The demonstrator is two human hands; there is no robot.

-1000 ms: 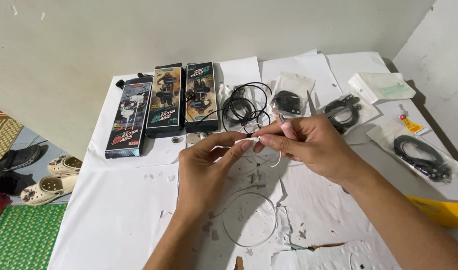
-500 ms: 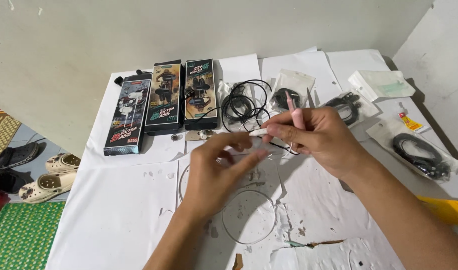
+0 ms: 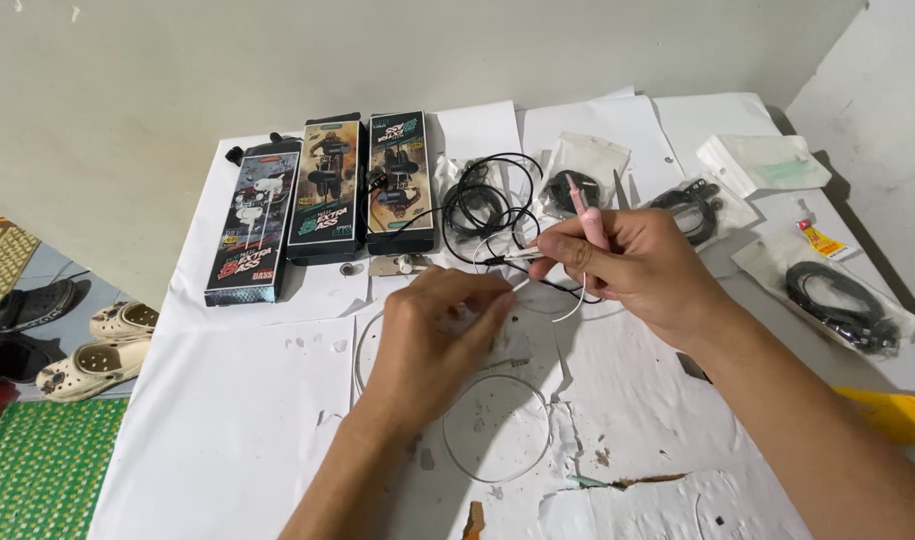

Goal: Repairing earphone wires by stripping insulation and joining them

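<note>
Left hand point(image 3: 439, 325): dropped lower and leftward from the coiled black cable point(image 3: 492, 205), fingers curled over the white wire point(image 3: 567, 305). Right hand point(image 3: 632, 265): moved nearer that cable, pink tool point(image 3: 589, 215) now raised more upright. Hands parted slightly.

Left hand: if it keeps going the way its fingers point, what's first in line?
The left hand points up and right, toward the white wire held in the right hand. That wire looks first in line, then the right-hand fingers; depth is unclear.
</note>
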